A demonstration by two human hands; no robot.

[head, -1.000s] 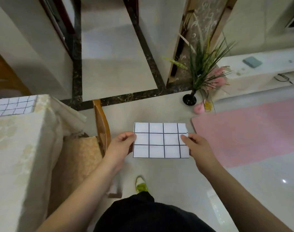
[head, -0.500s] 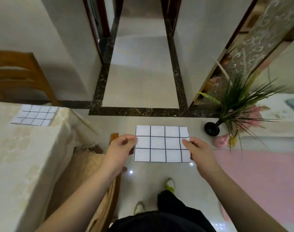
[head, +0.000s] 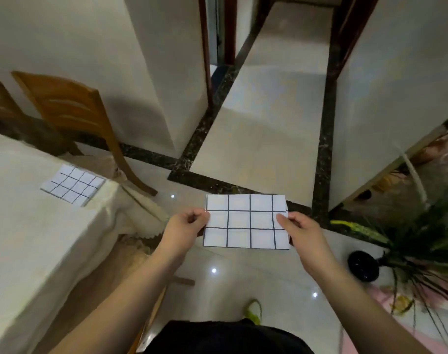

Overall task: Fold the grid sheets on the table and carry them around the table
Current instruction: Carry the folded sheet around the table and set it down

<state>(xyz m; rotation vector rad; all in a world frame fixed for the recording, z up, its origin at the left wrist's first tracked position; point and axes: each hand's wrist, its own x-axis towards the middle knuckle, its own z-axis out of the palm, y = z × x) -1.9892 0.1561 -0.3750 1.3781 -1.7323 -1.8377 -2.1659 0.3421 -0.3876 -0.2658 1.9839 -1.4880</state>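
The left hand [head: 183,229] and right hand [head: 303,232] each pinch a side edge of the folded grid sheet [head: 246,222], held level above the floor [head: 256,129] beside the desk [head: 26,238]. Since a second ago the view has swung: the desk's second grid sheet [head: 73,186] appears closer, a wooden chair [head: 72,111] has appeared behind the desk, and the potted plant [head: 409,251] sits farther right.
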